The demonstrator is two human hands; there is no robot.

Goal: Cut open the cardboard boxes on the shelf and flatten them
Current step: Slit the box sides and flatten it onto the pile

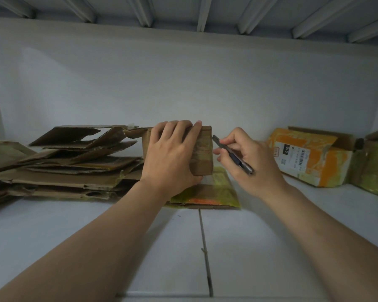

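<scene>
- Left hand [170,153]: grips the small cardboard box [202,149] from the near side, with the fingers curled over its top edge.
- Right hand [247,162]: holds a utility knife [232,154] pen-fashion between thumb and fingers. The tip points up and left, just beside the box's upper right edge; whether it touches the cardboard cannot be told.
- Position of the small cardboard box: upright near the middle of the shelf [118,236], standing on a flattened piece [216,192] banded with yellow-green tape.
- Stack of flattened cardboard [74,171]: lies just left of the held box, with its uppermost sheets loose and tilted.
- Orange-taped box [310,158]: sits well to the right, unflattened, with a barcode label on its near face and a top flap raised.
- Further box [373,166]: just beside the orange-taped one at the right edge of view, partly cut off.
- Shelf detail: white, with a seam running front to back below the hands.
- Upper shelf [183,9]: ribbed underside overhead.
</scene>
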